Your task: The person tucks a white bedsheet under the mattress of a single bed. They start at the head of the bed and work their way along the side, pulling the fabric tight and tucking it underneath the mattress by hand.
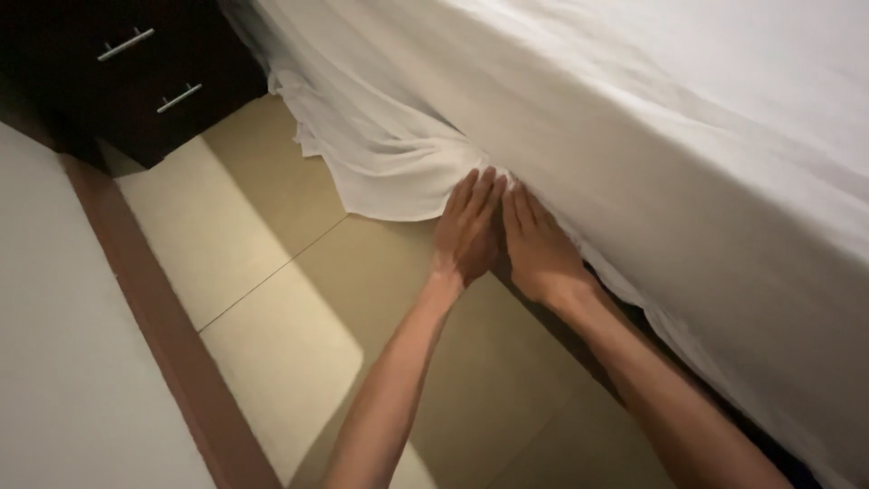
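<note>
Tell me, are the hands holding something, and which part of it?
Both hands, left hand and right hand, press flat against the lower edge of the white sheet at the side of the bed. Whether the fingertips grip it cannot be told.

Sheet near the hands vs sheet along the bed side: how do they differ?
Left of the left hand, the sheet hangs loose, bunched in folds, its hem down by the floor. Right of the right hand, the sheet lies flatter against the bed side, with its edge near the bed's bottom. Both are the same white cloth, and both hands rest flat where they meet.
</note>
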